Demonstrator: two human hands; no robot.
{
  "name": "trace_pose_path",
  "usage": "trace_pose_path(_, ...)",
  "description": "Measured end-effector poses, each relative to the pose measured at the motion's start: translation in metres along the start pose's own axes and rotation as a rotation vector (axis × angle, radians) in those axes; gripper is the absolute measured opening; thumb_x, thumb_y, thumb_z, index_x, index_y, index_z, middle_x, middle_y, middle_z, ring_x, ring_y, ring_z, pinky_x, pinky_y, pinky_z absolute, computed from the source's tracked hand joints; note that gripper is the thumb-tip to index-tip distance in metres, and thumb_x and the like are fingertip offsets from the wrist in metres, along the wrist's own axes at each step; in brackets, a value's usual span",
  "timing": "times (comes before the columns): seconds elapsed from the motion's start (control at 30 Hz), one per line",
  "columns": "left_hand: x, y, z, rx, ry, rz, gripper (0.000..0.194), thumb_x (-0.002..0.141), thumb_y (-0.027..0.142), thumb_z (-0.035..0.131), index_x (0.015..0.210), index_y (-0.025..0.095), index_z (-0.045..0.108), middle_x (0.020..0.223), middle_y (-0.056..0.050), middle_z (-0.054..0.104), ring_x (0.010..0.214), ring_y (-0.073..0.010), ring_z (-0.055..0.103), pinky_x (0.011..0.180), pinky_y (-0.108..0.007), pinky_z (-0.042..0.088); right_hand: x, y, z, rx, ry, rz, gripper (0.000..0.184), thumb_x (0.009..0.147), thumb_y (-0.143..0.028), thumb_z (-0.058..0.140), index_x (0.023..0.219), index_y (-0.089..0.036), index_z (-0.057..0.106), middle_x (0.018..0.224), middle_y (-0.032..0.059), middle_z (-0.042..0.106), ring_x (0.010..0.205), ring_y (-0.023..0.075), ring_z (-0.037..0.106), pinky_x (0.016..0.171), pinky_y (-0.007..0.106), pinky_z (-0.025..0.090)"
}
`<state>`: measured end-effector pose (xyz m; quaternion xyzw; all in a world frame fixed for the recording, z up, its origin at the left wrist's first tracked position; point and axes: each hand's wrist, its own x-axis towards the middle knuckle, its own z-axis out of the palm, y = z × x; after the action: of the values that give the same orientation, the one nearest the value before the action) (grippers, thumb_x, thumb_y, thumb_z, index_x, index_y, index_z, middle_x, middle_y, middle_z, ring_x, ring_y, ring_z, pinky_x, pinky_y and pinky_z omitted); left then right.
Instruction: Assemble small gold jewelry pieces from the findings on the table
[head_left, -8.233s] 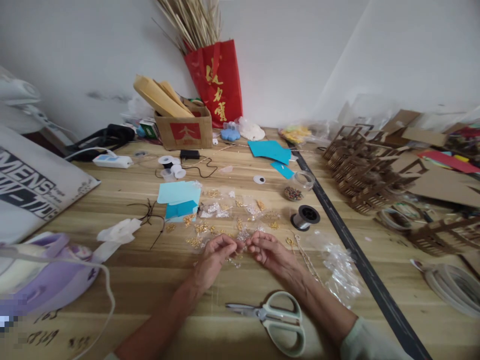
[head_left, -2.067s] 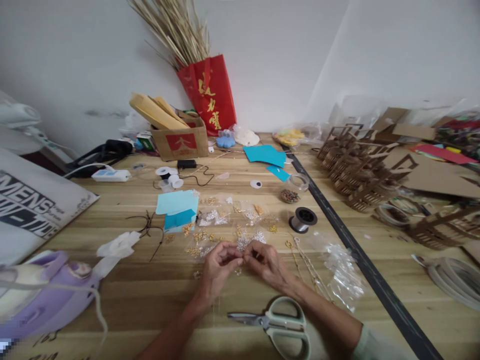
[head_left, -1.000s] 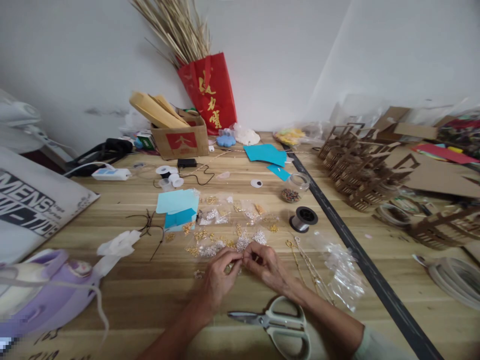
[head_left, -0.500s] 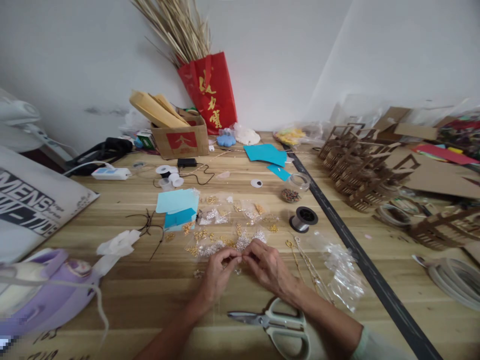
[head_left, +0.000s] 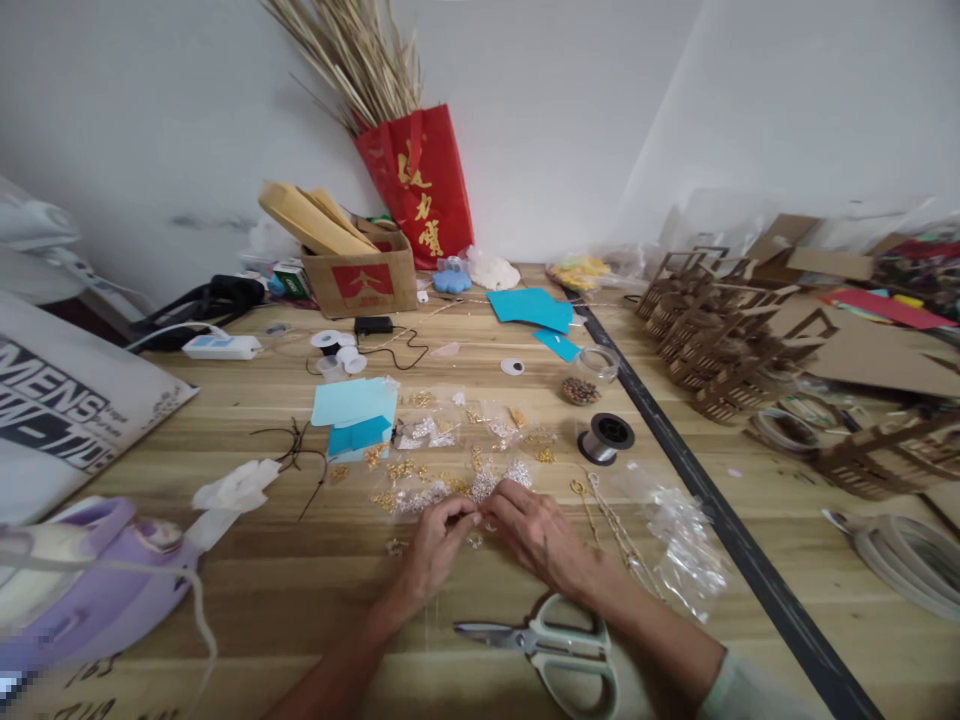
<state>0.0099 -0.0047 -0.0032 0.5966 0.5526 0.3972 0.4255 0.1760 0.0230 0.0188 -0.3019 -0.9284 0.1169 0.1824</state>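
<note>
My left hand (head_left: 441, 543) is closed in a pinch, its fingertips meeting those of my right hand (head_left: 531, 530) over the table. What sits between the fingertips is too small to make out. My right hand's fingers are bent and pressed together too. Just beyond both hands lie silver beads (head_left: 491, 481) and small gold findings (head_left: 401, 468), some on clear plastic bags. A few tiny silver pieces (head_left: 474, 541) rest below the fingertips. Scissors with pale green handles (head_left: 551, 640) lie under my right forearm. Gold and silver chains (head_left: 611, 520) stretch to the right of my right hand.
A wire spool (head_left: 604, 438) and a jar of beads (head_left: 589, 376) stand right of centre. Crumpled clear bags (head_left: 686, 545) lie at the right, brown slatted baskets (head_left: 735, 350) beyond. Light blue cards (head_left: 354, 403) lie left of the findings; a purple iron-like appliance (head_left: 105, 580) stands at left.
My right hand has shifted slightly left and down, its fingers flattening over the left fingertips. My left hand has barely moved. Other things stay in place.
</note>
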Motion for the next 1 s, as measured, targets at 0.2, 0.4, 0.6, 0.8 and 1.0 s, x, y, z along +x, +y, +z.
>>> trace_pose_path(0.2, -0.002, -0.006, 0.003, 0.096, 0.034, 0.122, 0.015, 0.077, 0.02, 0.052, 0.066, 0.016, 0.062, 0.065, -0.002, 0.061, 0.065, -0.0162, 0.056, 0.062, -0.025, 0.042, 0.002, 0.0, -0.002, 0.151, -0.03, 0.078, 0.013, 0.089, -0.012, 0.039, 0.09, -0.017, 0.051, 0.084, 0.0059, 0.053, 0.073, 0.0159, 0.051, 0.063, 0.024, 0.038)
trace_pose_path(0.4, -0.003, -0.011, 0.005, 0.255, 0.075, 0.315, 0.016, 0.081, 0.014, 0.05, 0.072, 0.017, 0.064, 0.07, -0.004, 0.063, 0.068, -0.0161, 0.058, 0.063, -0.026, 0.045, 0.003, 0.004, -0.005, 0.52, -0.059, 0.248, 0.012, 0.089, -0.021, 0.042, 0.082, -0.017, 0.051, 0.071, -0.0004, 0.051, 0.065, 0.0121, 0.047, 0.061, 0.023, 0.036)
trace_pose_path(0.6, -0.005, -0.008, 0.004, 0.296, 0.107, 0.364, 0.013, 0.079, 0.011, 0.052, 0.076, 0.017, 0.063, 0.074, -0.004, 0.064, 0.071, -0.016, 0.06, 0.064, -0.026, 0.048, 0.003, 0.011, 0.006, 0.986, -0.15, 0.428, 0.029, 0.085, -0.042, 0.047, 0.076, -0.015, 0.051, 0.058, -0.0041, 0.044, 0.052, 0.0093, 0.042, 0.05, 0.02, 0.035)
trace_pose_path(0.8, -0.007, -0.003, 0.005, 0.269, 0.235, 0.404, 0.009, 0.077, 0.01, 0.055, 0.078, 0.016, 0.061, 0.073, -0.004, 0.064, 0.068, -0.015, 0.06, 0.062, -0.025, 0.049, 0.003, 0.018, 0.012, 1.223, -0.163, 0.527, 0.036, 0.076, -0.05, 0.057, 0.075, -0.015, 0.052, 0.059, -0.0029, 0.049, 0.053, 0.0091, 0.047, 0.049, 0.02, 0.04)
trace_pose_path(1.0, -0.008, -0.005, 0.006, 0.311, 0.267, 0.578, 0.006, 0.078, 0.013, 0.058, 0.074, 0.017, 0.061, 0.07, -0.004, 0.063, 0.068, -0.0154, 0.058, 0.061, -0.026, 0.048, 0.003, 0.021, 0.018, 1.291, -0.135, 0.523, 0.038, 0.072, -0.051, 0.061, 0.072, -0.014, 0.054, 0.058, -0.0031, 0.049, 0.05, 0.0083, 0.046, 0.048, 0.019, 0.041)
